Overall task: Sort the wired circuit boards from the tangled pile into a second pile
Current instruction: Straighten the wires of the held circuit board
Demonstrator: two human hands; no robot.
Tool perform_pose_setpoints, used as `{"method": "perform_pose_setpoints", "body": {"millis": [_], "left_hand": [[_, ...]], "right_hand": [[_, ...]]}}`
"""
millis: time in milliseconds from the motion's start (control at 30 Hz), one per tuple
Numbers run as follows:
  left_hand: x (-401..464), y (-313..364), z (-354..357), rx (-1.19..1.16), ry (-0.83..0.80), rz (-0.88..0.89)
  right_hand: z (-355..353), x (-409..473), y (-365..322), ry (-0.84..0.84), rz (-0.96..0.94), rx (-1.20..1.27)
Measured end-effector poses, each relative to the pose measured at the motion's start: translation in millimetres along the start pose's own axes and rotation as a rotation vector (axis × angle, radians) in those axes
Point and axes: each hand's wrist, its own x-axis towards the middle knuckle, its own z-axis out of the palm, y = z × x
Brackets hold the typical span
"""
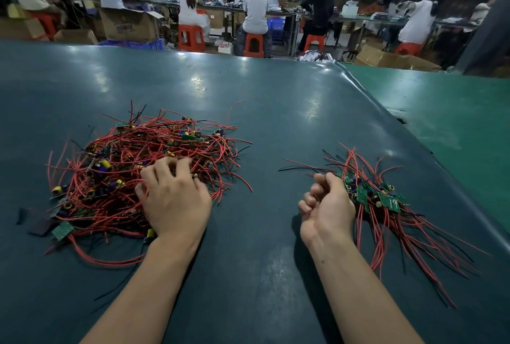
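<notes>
The left hand (pixel 175 200) lies on the near right edge of the tangled pile (pixel 143 175), fingers curled into the wires — whether they grip a board is hidden. The second pile (pixel 386 205) lies well to the right, touching the right hand (pixel 327 205) — loosely curled, apparently empty.

A big tangled pile (pixel 143 175) of small green circuit boards with red and black wires sprawls on the left of the worktop. To the right, well apart, lies a smaller second pile (pixel 386 205), perhaps a dozen boards, wires fanning outward.
</notes>
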Motion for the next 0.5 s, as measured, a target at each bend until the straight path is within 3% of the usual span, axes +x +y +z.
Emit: {"method": "perform_pose_setpoints", "body": {"millis": [100,267,400,500], "left_hand": [[-0.5,-1.4,2.5,0.05,-0.062,-0.012],[9.6,-7.5,-0.5,-0.109,0.008,-0.092],[11.3,-12.5,1.2,-0.079,-0.036,-0.083],[9.1,-12.3,0.8,-0.113,0.031,-0.058]], "right_hand": [[0.4,-0.9,0.2,-0.01,0.006,-0.012],[0.3,-1.2,-0.9,-0.021,0.011,-0.019],[0.6,-1.1,0.0,-0.03,0.011,-0.03],[0.8,-1.4,1.0,-0.043,0.005,-0.053]]}}
